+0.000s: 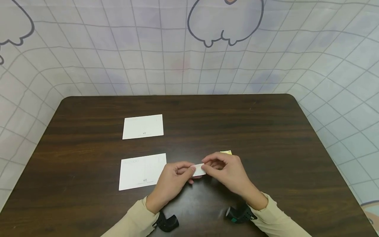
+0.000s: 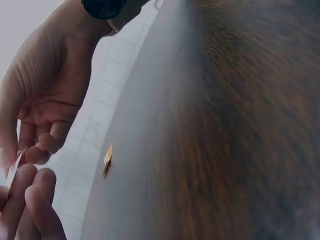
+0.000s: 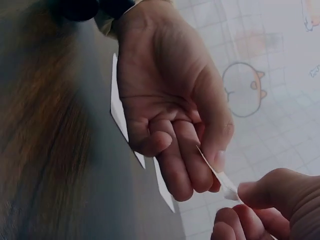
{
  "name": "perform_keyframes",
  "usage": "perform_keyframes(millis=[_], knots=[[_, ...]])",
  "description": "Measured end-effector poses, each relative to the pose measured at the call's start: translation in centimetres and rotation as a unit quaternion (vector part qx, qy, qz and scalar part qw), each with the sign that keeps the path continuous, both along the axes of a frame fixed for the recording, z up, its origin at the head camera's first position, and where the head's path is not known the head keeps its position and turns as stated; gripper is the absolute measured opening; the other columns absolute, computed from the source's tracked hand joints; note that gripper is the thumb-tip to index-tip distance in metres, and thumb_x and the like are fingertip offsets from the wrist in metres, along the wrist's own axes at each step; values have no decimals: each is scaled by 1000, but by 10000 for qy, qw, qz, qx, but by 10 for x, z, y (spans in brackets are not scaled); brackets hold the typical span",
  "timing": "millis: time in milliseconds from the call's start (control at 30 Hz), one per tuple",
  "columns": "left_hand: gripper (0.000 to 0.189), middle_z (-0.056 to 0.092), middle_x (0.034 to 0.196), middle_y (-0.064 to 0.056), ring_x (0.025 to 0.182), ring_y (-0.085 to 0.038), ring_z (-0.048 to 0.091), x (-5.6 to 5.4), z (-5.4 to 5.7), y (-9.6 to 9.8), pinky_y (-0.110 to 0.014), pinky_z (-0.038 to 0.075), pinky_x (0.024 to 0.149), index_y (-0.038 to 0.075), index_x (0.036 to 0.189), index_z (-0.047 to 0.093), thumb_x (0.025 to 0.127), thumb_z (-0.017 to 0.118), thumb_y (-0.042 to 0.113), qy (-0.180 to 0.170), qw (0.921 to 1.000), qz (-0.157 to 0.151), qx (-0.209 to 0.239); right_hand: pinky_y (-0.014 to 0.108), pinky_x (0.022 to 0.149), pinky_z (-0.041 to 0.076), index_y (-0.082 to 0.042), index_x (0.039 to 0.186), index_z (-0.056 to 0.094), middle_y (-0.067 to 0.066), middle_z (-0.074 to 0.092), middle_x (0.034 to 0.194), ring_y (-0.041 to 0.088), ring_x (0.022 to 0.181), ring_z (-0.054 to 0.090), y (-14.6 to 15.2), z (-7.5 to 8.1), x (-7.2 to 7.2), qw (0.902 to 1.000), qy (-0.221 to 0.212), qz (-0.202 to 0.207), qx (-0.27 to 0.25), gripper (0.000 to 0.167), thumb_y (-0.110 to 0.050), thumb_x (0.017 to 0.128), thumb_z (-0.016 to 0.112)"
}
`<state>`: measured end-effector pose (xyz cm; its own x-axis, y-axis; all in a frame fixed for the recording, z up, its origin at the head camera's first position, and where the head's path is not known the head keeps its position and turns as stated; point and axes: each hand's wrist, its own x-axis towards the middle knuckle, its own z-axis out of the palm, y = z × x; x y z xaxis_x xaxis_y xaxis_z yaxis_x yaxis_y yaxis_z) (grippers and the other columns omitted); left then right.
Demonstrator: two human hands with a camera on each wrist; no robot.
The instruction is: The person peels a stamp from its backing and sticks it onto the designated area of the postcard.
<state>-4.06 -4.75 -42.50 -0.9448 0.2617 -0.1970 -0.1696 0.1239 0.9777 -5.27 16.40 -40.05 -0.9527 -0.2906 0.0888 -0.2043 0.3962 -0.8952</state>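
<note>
Both hands hold a small white rectangular slip (image 1: 199, 170) between them, in front of me above the table. My left hand (image 1: 174, 180) pinches its left end, thumb on top and fingers underneath. At the other end my right hand (image 1: 227, 170) pinches the slip's corner between thumb and fingertips. The right wrist view shows the slip (image 3: 225, 186) thin and nearly edge-on, running from the left thumb to the right thumb. A small yellow piece (image 1: 226, 152) lies on the table just beyond the right hand, partly hidden by it.
Two white cards with small printed marks lie on the dark wooden table (image 1: 266, 131): a near card (image 1: 139, 171) beside the left hand, overlapped by it in the head view, and a far card (image 1: 143, 127) behind. A grid-patterned curtain (image 1: 171, 59) surrounds the table.
</note>
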Motion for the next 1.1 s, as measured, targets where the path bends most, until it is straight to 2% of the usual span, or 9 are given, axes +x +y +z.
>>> perform_keyframes(millis=[167, 333, 400, 600, 800, 967, 1100], knots=[[19, 81, 92, -16, 70, -17, 76, 1, 0, 1, -18, 56, 75, 2, 108, 77, 100, 68, 17, -44, 9997, 241, -9, 23, 66, 62, -16, 96, 78, -2, 75, 85, 2, 73, 67, -1, 0, 3, 9954, 916, 151, 217, 9, -9, 90, 80], [17, 81, 88, -15, 69, -14, 75, 2, 0, 1, -17, 52, 76, 4, 104, 77, 100, 68, 18, 6, 9996, 251, -146, 17, 62, 56, -16, 94, 78, -5, 72, 79, 1, 68, 62, -4, 1, 5, 9794, 1928, 378, 466, 17, -2, 84, 82], [17, 81, 88, -15, 70, -15, 75, 2, 0, 2, -17, 52, 76, 4, 104, 77, 100, 68, 17, 27, 9996, 253, -136, 15, 62, 55, -15, 93, 78, -6, 71, 78, 2, 67, 61, -5, 2, 5, 9742, 2167, 441, 447, 21, 1, 82, 83], [20, 81, 97, -17, 77, -26, 78, 2, 1, 3, -21, 60, 78, 1, 110, 75, 102, 66, 17, -56, 9997, 147, 173, 14, 63, 55, -14, 93, 78, -4, 72, 79, 5, 67, 63, -8, 0, 6, 9688, 2360, 656, 372, 22, 2, 80, 84], [25, 79, 107, -21, 85, -31, 79, 3, 1, 5, -25, 64, 78, -2, 117, 72, 103, 63, 17, -386, 9977, 59, 556, 15, 63, 55, -14, 92, 77, -5, 73, 80, 5, 67, 63, -8, -4, 6, 9663, 2457, 525, 565, 22, 3, 79, 84], [26, 77, 113, -24, 91, -26, 79, 3, 2, 6, -25, 64, 80, -5, 121, 70, 101, 61, 9, -643, 9947, 0, 806, 16, 64, 56, -13, 91, 77, -4, 73, 80, 5, 68, 64, -8, -6, 6, 9614, 2607, 451, 756, 22, 3, 78, 84], [29, 77, 114, -24, 87, -17, 77, 3, 3, 6, -22, 63, 80, -6, 123, 69, 96, 59, 0, -707, 9941, 4, 822, 17, 64, 58, -11, 91, 76, -3, 73, 82, 6, 69, 66, -9, -7, 6, 9562, 2781, 421, 807, 22, 4, 76, 84]])
